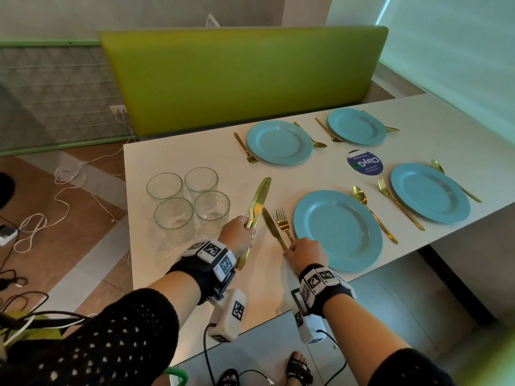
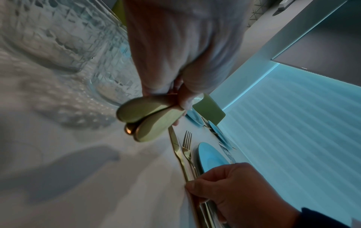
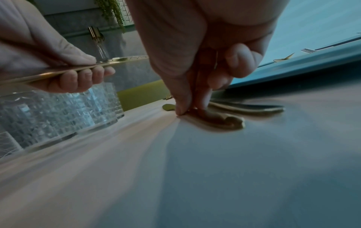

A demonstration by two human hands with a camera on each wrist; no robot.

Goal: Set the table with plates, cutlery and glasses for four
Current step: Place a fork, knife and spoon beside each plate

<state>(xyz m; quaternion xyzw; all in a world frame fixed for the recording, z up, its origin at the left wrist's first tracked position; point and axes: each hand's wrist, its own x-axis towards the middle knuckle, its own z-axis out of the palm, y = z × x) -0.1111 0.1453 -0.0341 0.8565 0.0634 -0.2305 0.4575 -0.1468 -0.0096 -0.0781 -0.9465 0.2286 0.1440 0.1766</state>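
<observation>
Left hand [image 1: 239, 234]: my fingers are clamped round a bundle of gold knives [image 1: 255, 209], held above the bench [image 1: 195, 288], blades pointing toward the far edge. Right hand [image 1: 304, 255]: fingers pinched together on the handle end of a knife [image 1: 273, 227] lying flat on the bench, near the front edge. A fork [image 1: 284, 222] lies just beside it, then the nearest blue plate [image 1: 337, 230]. Four glasses [image 1: 188, 201] stand clustered toward the bench's left edge. Three more plates with forks and spoons lie further along.
</observation>
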